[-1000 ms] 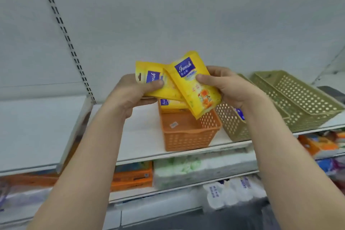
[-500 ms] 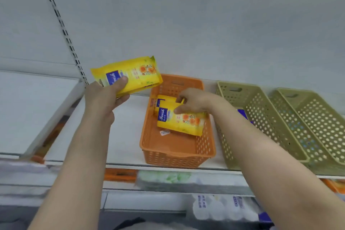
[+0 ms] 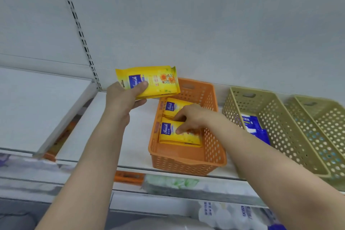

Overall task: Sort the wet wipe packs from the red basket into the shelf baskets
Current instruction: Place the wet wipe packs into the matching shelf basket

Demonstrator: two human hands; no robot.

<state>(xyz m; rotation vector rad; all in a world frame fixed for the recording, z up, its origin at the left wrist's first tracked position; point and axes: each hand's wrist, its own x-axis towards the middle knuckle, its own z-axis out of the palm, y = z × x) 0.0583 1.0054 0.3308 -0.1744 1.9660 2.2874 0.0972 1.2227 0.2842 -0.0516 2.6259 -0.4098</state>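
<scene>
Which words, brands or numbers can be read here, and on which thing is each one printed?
"Iwish": blue label of the yellow wet wipe pack held in the left hand.
"Iwish": yellow pack lying at the back of the orange perforated plastic basket.
"Iwish": front yellow pack under the right hand.
Small characters under each brand: too small to read.
Blue pack in the green perforated basket: print blurred.
White packs on the lower shelf: blurred.

Two packs (image 3: 179,132) in left basket (image 3: 188,162); perforated basket (image 3: 280,136) just right.
</scene>
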